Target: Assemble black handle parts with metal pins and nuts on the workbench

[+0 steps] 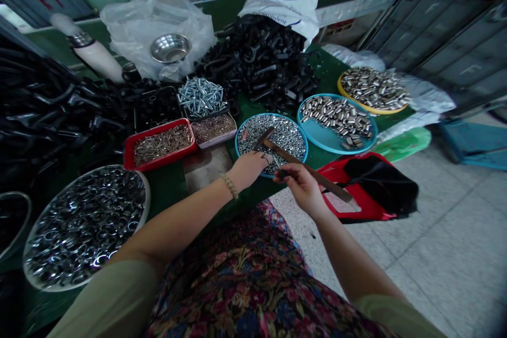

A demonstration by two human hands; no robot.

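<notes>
My left hand (252, 166) is over the near part of a round blue tray (236, 142) full of small shiny metal nuts (253, 122). Its fingers are bent together, and what they pinch, if anything, is hidden. Close by on the right, my right hand (301, 186) pinches a small dark part (282, 174) with a thin metal pin at its upper end. A hammer (291, 157) lies across the blue tray, head on the nuts, its wooden handle passing behind my right hand and sticking out over the edge.
Left of the tray stand a red tray (127, 154) of pins, a box of small fasteners (214, 129) and a pile of screws (201, 96). Black parts (265, 63) are heaped behind. A basin of rings (85, 227) sits at left, and trays of metal sleeves (336, 116) at right.
</notes>
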